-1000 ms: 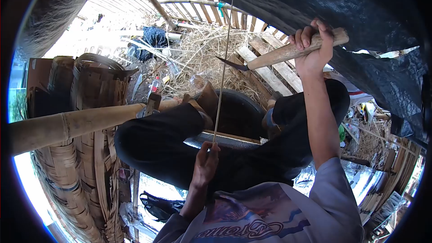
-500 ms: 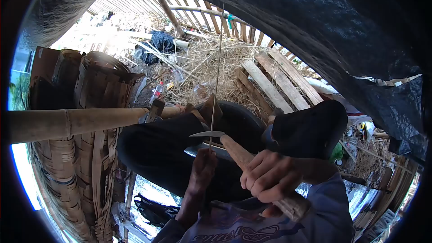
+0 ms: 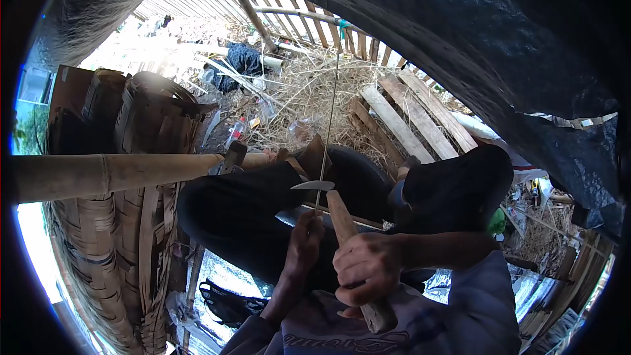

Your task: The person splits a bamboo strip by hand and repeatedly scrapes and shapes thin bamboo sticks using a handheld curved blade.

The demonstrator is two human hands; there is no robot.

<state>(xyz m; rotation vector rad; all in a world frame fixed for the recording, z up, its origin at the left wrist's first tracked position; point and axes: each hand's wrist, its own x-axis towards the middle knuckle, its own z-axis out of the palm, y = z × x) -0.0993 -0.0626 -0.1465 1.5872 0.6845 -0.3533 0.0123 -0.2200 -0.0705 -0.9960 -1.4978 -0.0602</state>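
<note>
My left hand (image 3: 305,242) pinches the lower end of a long thin strip (image 3: 333,102), which rises up and away from me. My right hand (image 3: 369,268) is wrapped round the wooden handle of a knife (image 3: 343,218) with a short curved blade. The blade (image 3: 313,185) lies across the strip just above my left fingers; whether it cuts into the strip I cannot tell. Both hands are in front of my shirt, between my bent knees.
A thick bamboo pole (image 3: 125,172) juts in from the left, over woven bamboo (image 3: 98,250). A dark round tub (image 3: 358,174) sits between my legs. Beyond lie wooden slats (image 3: 417,115), straw (image 3: 315,95) and a bottle (image 3: 236,130). Dark sheeting (image 3: 460,33) hangs at the upper right.
My right hand came down from the upper right with the knife, bringing its blade to the strip near my left hand. Since the middle frame it shifted slightly left and the blade rose a little.
</note>
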